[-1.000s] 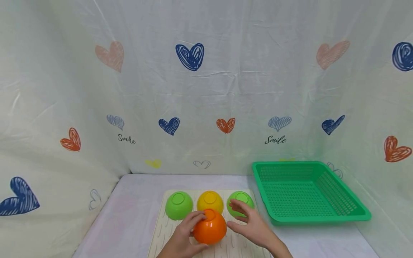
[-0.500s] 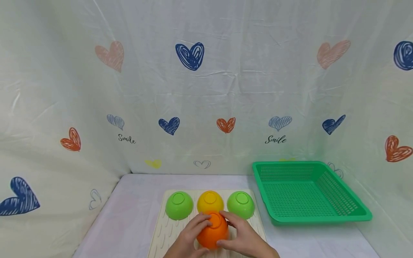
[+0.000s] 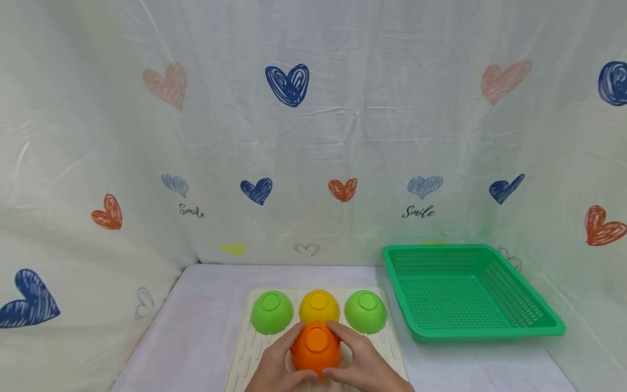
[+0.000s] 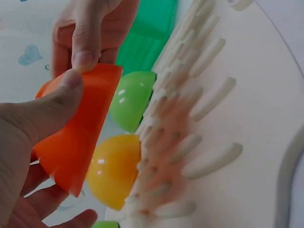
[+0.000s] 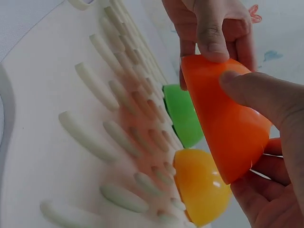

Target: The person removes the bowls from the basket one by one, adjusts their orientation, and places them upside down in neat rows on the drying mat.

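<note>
An orange bowl [image 3: 315, 356], upside down with its foot ring up, is gripped from both sides. My left hand [image 3: 277, 362] holds its left side, thumb at the near side and fingers around the far side. On the right, my right hand [image 3: 364, 363] grips it the same way. Both wrist views show the bowl [image 4: 88, 128] raised above a cream ridged mat [image 4: 256, 118], rim downward. Behind it three upturned bowls stand in a row on the mat: a green bowl [image 3: 271, 312] at left, a yellow bowl [image 3: 319, 306] in the middle, another green bowl [image 3: 365, 311] at right.
A green plastic basket [image 3: 470, 330] with perforated walls stands right of the mat. The table [image 3: 171, 337] has a white cover. A white curtain [image 3: 313, 136] printed with hearts hangs behind and at both sides.
The right hand has come in from the right and taken hold of the orange bowl, joining the left. The bowl has shifted slightly toward the near edge and turned more foot-up.
</note>
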Available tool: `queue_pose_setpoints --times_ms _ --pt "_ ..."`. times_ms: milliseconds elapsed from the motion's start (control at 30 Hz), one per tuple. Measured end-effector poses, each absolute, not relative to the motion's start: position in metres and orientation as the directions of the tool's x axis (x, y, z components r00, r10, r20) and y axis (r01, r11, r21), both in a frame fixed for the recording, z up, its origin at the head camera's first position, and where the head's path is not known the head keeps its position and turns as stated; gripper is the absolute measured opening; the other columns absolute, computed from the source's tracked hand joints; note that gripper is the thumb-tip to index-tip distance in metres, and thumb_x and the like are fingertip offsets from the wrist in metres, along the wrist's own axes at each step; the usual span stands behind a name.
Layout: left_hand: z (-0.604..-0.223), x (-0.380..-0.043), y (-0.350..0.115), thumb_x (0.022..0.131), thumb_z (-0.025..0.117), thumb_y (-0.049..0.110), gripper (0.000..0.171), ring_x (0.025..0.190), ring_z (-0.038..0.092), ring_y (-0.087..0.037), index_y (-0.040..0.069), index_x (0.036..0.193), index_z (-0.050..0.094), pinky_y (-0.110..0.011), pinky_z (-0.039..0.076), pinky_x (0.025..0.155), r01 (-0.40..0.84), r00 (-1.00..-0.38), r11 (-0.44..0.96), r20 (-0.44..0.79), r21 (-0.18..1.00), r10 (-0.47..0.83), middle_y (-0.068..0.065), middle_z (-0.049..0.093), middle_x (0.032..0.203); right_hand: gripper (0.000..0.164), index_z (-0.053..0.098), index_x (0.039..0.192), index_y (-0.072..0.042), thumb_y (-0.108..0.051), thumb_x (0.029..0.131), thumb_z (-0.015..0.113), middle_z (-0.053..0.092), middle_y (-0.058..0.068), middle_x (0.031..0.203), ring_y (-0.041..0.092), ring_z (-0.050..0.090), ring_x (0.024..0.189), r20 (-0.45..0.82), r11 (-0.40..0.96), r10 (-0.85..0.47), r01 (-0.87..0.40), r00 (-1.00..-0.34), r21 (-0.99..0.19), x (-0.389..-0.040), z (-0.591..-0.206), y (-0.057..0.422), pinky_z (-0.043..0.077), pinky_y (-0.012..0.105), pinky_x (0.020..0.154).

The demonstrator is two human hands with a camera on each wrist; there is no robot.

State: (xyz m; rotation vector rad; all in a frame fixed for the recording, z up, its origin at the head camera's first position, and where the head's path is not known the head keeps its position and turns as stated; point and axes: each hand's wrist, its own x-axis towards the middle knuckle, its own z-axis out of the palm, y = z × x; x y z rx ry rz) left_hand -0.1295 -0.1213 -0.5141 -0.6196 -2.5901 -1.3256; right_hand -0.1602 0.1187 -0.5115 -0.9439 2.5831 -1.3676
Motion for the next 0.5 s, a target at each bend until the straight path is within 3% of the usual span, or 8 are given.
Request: queue_pose_setpoints --times_ms 100,233,367,500 --pt "-0.515 -0.128 -0.126 0.081 0.080 0.056 0.092 0.131 0.062 -0.027 0.009 0.154 0.047 -0.047 0.053 0.105 0.367 -0.926 0.520 0.251 0.771 0.281 -0.009 0.060 0.148 0.086 0.044 0.155 -0.008 -0.044 0.086 0.081 0.052 0.010 0.155 0.027 0.053 0.140 0.178 0.416 -0.553 -0.455 -0.814 -0.787 -0.159 -0.515 0.111 0.048 0.038 0.112" --pt "-0.518 -0.127 -0.137 0.081 0.081 0.055 0.096 0.131 0.061 -0.033 0.000 0.153 0.046 -0.055 0.052 0.103 0.319 -0.941 0.538 0.194 0.780 0.278 -0.014 0.059 0.148 0.087 0.042 0.157 -0.014 -0.037 0.085 0.084 0.050 0.002 0.156 0.019 0.051 0.140 0.128 0.379 -0.562 -0.392 -0.817 -0.838 -0.158 -0.521 0.097 0.047 0.033 0.113" --pt "-0.522 -0.127 -0.150 0.083 0.080 0.055 0.099 0.129 0.062 -0.037 -0.007 0.151 0.043 -0.055 0.052 0.101 0.320 -0.939 0.560 0.174 0.764 0.298 -0.020 0.057 0.148 0.085 0.041 0.157 -0.021 -0.026 0.084 0.084 0.051 -0.003 0.153 0.011 0.054 0.135 0.135 0.284 -0.595 -0.364 -0.793 -0.887 -0.159 -0.528 0.084 0.048 0.023 0.107" --pt "-0.524 -0.126 -0.164 0.082 0.081 0.052 0.100 0.129 0.061 -0.037 -0.005 0.153 0.042 -0.054 0.053 0.101 0.267 -0.949 0.563 0.112 0.782 0.295 -0.022 0.056 0.149 0.082 0.042 0.156 -0.021 -0.020 0.085 0.084 0.054 -0.003 0.150 0.008 0.057 0.128 0.164 0.230 -0.626 -0.381 -0.763 -0.896 -0.161 -0.533 0.070 0.052 0.020 0.100"
